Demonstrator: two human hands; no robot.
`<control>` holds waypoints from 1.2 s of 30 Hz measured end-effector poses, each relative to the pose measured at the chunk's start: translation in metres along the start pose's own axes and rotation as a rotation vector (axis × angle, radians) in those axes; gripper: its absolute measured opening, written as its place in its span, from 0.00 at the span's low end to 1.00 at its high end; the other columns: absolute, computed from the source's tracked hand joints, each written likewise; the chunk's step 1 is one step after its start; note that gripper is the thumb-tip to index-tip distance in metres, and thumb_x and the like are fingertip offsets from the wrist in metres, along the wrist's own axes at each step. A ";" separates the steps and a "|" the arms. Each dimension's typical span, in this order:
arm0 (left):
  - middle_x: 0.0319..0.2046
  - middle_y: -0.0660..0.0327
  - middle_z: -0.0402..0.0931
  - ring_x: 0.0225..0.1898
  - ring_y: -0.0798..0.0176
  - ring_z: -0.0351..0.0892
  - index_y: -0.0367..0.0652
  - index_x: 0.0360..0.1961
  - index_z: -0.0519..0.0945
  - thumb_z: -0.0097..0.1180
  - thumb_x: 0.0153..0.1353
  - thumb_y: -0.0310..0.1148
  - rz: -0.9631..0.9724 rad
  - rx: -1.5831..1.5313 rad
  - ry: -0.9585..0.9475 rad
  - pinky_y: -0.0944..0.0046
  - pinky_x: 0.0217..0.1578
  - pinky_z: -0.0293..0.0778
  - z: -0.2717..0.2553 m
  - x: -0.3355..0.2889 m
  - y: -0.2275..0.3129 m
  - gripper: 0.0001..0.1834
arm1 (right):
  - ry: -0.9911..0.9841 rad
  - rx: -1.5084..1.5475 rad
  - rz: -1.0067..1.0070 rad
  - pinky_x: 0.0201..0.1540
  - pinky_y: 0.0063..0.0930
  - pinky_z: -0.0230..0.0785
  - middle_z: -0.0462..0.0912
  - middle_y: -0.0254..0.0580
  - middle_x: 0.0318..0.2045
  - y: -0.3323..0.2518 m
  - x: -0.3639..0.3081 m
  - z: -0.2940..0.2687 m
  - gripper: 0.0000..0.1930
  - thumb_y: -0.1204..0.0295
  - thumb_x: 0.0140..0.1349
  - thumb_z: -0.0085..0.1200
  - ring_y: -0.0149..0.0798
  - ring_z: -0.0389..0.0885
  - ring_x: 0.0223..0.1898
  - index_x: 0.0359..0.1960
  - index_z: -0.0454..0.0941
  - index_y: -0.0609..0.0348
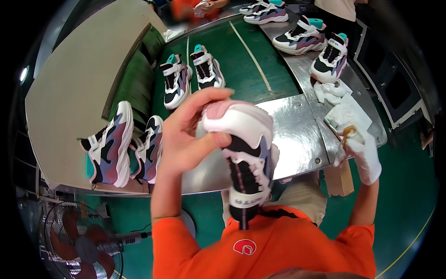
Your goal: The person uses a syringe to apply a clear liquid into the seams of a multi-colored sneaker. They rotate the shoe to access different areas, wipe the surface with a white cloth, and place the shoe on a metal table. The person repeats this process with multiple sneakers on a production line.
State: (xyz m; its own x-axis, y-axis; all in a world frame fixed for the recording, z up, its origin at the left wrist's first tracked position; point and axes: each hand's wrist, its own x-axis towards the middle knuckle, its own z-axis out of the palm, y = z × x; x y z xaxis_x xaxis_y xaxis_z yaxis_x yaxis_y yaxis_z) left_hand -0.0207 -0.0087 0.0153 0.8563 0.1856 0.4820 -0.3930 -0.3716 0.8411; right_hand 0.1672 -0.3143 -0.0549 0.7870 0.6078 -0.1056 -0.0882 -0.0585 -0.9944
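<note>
My bare left hand [186, 135] is closed round the toe of a sneaker [246, 160]. White, pink, black and purple-grey, it is tilted toe up, with its strap end toward my body. My right hand [361, 156], in a white glove, is at the right edge of the metal table. Its fingers are bent together round something small and brownish [349, 132] that I cannot make out. Just beyond those fingers lie a white cloth [341, 115] and a crumpled white wad [331, 93].
A pair of sneakers [177, 81] stands on the green belt [251, 56]. Another pair [111, 149] leans at the left. More sneakers [301, 37] line the metal ledge at the right. A floor fan [86, 246] is at lower left. Another person [197, 9] works across the belt.
</note>
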 end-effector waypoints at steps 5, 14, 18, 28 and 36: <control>0.49 0.57 0.75 0.51 0.63 0.74 0.32 0.57 0.71 0.63 0.58 0.38 0.009 0.125 -0.040 0.66 0.53 0.67 0.013 0.007 -0.021 0.30 | -0.381 0.725 -0.605 0.36 0.28 0.73 0.74 0.45 0.32 -0.008 -0.007 0.018 0.14 0.69 0.61 0.46 0.35 0.76 0.28 0.43 0.75 0.66; 0.44 0.57 0.78 0.47 0.62 0.76 0.37 0.51 0.76 0.60 0.57 0.36 0.049 0.111 -0.034 0.64 0.51 0.69 0.021 0.020 -0.020 0.22 | -0.568 0.840 -0.744 0.35 0.27 0.72 0.74 0.45 0.32 -0.012 0.024 0.041 0.14 0.68 0.60 0.47 0.33 0.74 0.27 0.41 0.75 0.67; 0.50 0.55 0.74 0.53 0.62 0.72 0.30 0.56 0.71 0.61 0.59 0.43 -0.005 0.123 -0.112 0.63 0.56 0.64 0.020 0.024 -0.017 0.31 | -0.551 0.832 -0.702 0.34 0.27 0.71 0.74 0.45 0.31 -0.014 0.030 0.041 0.14 0.69 0.59 0.47 0.34 0.74 0.26 0.41 0.75 0.68; 0.49 0.53 0.75 0.52 0.60 0.73 0.29 0.55 0.71 0.61 0.58 0.40 0.048 0.158 -0.151 0.62 0.56 0.65 0.019 0.028 -0.016 0.30 | -0.428 0.721 -0.435 0.31 0.27 0.71 0.74 0.45 0.27 -0.029 0.024 0.042 0.16 0.69 0.56 0.49 0.34 0.74 0.24 0.40 0.75 0.71; 0.48 0.55 0.76 0.50 0.62 0.75 0.33 0.54 0.74 0.62 0.57 0.37 -0.009 -0.004 0.006 0.64 0.54 0.68 0.009 0.017 -0.044 0.26 | -0.435 0.653 -0.267 0.28 0.27 0.70 0.74 0.46 0.24 -0.040 0.034 0.065 0.17 0.70 0.53 0.50 0.34 0.73 0.22 0.40 0.75 0.72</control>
State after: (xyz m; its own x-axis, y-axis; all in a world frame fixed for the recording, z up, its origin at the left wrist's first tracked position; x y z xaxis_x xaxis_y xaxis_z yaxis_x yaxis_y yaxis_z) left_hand 0.0139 0.0024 -0.0160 0.8580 0.1940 0.4755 -0.3865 -0.3658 0.8466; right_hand 0.1578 -0.2402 -0.0177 0.5370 0.7960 0.2792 -0.3741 0.5214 -0.7669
